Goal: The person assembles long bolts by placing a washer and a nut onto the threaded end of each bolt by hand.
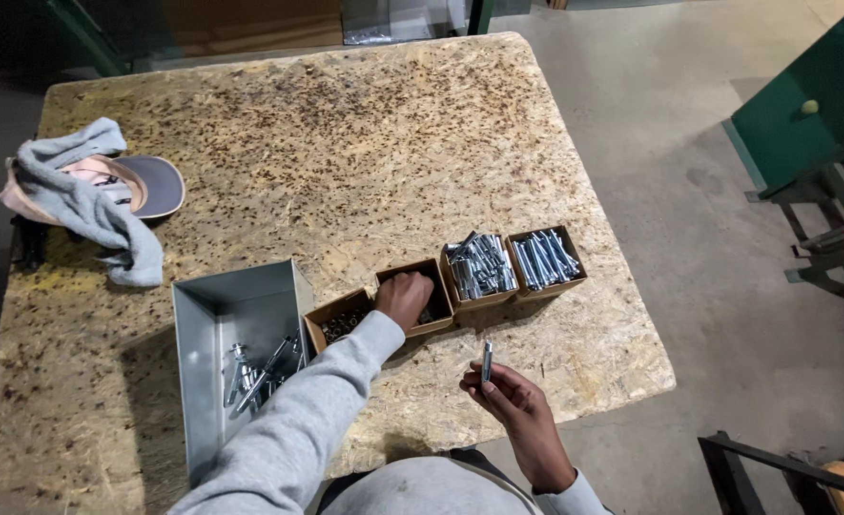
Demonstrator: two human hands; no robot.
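My left hand reaches into a small brown cardboard box; its fingers are curled inside and what they touch is hidden. My right hand holds a silver bolt upright near the table's front edge. To the right stand two more cardboard boxes filled with silver bolts. Left of my hand, another small box holds dark small parts. A grey metal bin at the front left contains several assembled silver bolts.
The chipboard table carries a grey cloth over a cap at the left. Concrete floor lies to the right, with a green machine and a metal frame.
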